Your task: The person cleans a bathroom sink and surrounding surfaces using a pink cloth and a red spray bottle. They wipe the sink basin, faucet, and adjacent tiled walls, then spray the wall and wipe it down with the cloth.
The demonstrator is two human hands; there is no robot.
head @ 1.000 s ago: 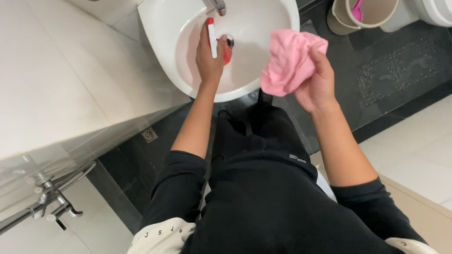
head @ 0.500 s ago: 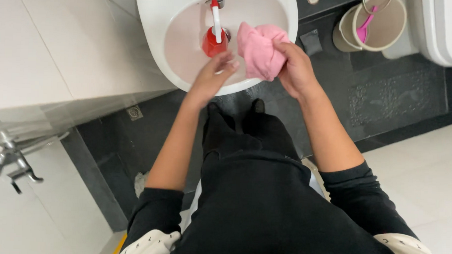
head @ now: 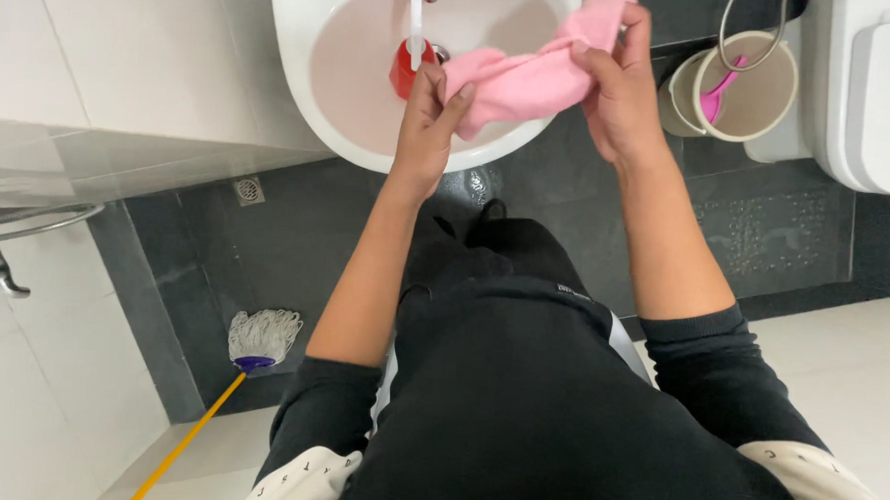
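Observation:
Both of my hands hold a pink cloth (head: 535, 76) stretched over the front of a white washbasin (head: 314, 58). My left hand (head: 428, 121) pinches the cloth's left end at the basin's front rim. My right hand (head: 623, 84) grips the other end, a little higher and to the right. A red spray bottle with a white nozzle (head: 410, 57) lies inside the basin, just left of the cloth and close to my left hand's fingers.
A beige bucket (head: 741, 93) with a pink scoop inside stands on the dark tiled floor, right of the basin. A white toilet (head: 865, 87) is at the far right. A mop (head: 259, 337) with a yellow handle lies lower left, near a floor drain (head: 249, 189).
The cloth was bunched in my right hand alone; now my left hand has taken its other end and it is spread between both. The view has shifted, bringing the mop into sight.

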